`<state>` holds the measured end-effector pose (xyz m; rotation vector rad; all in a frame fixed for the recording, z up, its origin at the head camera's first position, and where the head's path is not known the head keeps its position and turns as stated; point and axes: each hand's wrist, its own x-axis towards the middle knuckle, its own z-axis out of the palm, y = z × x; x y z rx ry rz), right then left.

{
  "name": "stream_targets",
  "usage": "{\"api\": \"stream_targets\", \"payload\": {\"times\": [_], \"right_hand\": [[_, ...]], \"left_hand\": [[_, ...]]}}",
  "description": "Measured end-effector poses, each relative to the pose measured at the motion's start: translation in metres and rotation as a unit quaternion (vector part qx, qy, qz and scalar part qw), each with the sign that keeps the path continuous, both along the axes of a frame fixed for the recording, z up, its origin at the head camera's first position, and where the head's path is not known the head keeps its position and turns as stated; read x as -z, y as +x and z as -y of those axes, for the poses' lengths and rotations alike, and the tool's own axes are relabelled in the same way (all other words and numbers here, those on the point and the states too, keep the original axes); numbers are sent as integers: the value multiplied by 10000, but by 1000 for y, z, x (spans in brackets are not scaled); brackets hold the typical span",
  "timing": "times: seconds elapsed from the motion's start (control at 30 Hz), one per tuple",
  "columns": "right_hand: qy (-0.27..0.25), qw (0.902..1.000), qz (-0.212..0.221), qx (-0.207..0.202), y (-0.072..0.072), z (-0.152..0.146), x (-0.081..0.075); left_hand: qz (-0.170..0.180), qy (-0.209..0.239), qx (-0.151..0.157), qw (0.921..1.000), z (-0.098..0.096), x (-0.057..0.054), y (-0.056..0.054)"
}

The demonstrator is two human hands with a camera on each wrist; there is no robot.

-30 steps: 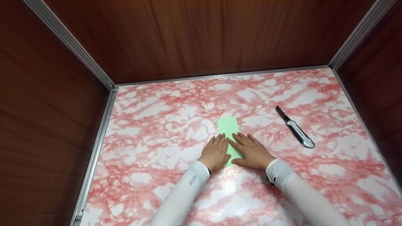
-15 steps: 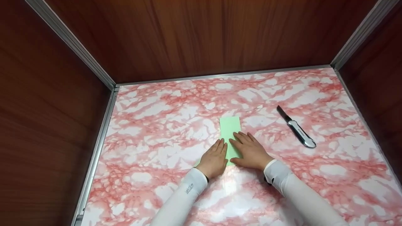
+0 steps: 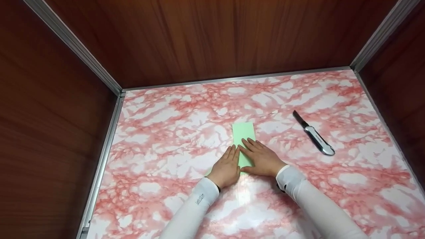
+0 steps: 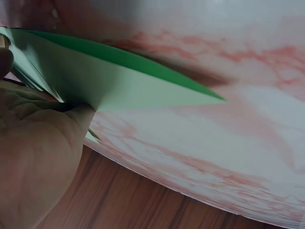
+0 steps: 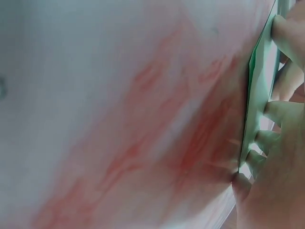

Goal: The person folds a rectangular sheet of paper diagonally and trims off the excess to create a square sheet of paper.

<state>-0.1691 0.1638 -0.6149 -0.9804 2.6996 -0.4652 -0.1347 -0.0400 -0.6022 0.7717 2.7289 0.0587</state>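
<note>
A folded strip of light green paper (image 3: 243, 130) lies on the tabletop, its far end showing beyond both hands in the head view. My left hand (image 3: 225, 169) rests flat on its left side, fingers straight and close together. Spread over the right side, my right hand (image 3: 264, 160) presses the strip with straight fingers, its fingertips beside the left hand's. In the left wrist view a pointed paper flap (image 4: 128, 88) juts out past the left hand (image 4: 38, 152), slightly raised, darker green inside. The right wrist view shows right-hand fingers (image 5: 274, 112) along the layered paper edge (image 5: 257, 76).
A knife (image 3: 313, 133) with a dark blade and a silver-and-black handle lies to the right of the hands. The red-and-white marbled tabletop (image 3: 159, 132) is bounded by brown wood-grain panels (image 3: 212, 36) at the back and both sides, with metal edging.
My left hand has drawn back slightly toward me, and a paper corner now peeks out at its left. More of the strip's far end shows. My right hand has shifted slightly left.
</note>
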Motion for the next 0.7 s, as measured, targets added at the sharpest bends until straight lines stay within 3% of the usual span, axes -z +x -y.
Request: {"api": "stream_targets", "payload": {"times": [0.2, 0.4, 0.7], "right_hand": [[36, 10000, -33, 16, -1, -14, 1], [-6, 9996, 13, 271, 1, -46, 0], [-23, 9984, 119, 548, 5, -87, -4]], "left_hand": [[129, 161, -176, 9996, -1, -1, -1], [349, 163, -357, 9986, -1, -2, 1], [256, 266, -290, 9989, -2, -3, 2]]}}
